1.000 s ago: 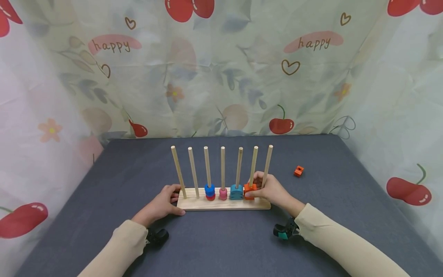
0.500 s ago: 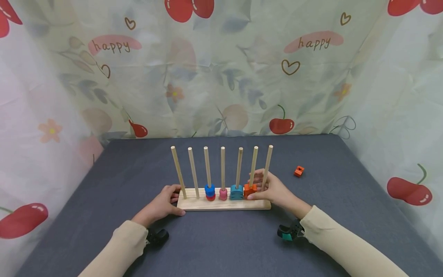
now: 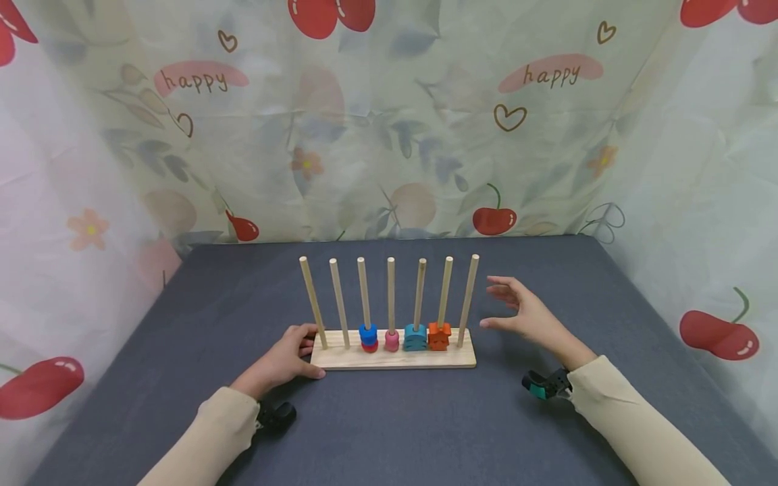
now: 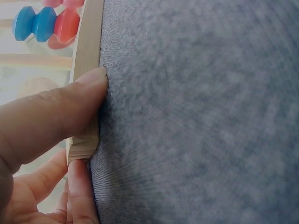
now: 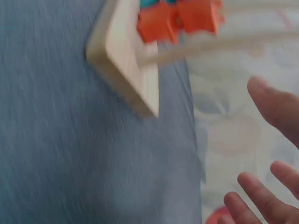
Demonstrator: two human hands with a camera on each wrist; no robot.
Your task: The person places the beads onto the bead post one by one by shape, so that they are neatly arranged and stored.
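Observation:
A wooden peg board [image 3: 395,360] with several upright pegs stands before me in the head view. My left hand [image 3: 284,354] grips its left end. In the left wrist view the thumb [image 4: 60,109] lies against the board's front edge, with fingers around the end. Orange beads [image 3: 439,336] sit stacked on the second peg from the right. My right hand [image 3: 531,320] is in the air right of the board, fingers spread and holding nothing. The right wrist view, blurred, shows the orange beads [image 5: 180,21] and the board's bare right end peg [image 5: 224,44].
Other pegs carry teal beads [image 3: 416,337], a pink bead stack [image 3: 392,340], and blue beads [image 3: 368,335] over a red one. The two leftmost pegs are bare. A dark cloth [image 3: 389,425] covers the table. A patterned curtain [image 3: 389,135] hangs behind.
My right hand has let go of the orange beads on the peg and moved right. It now covers the spot where a loose orange bead lay. The left hand has stayed put.

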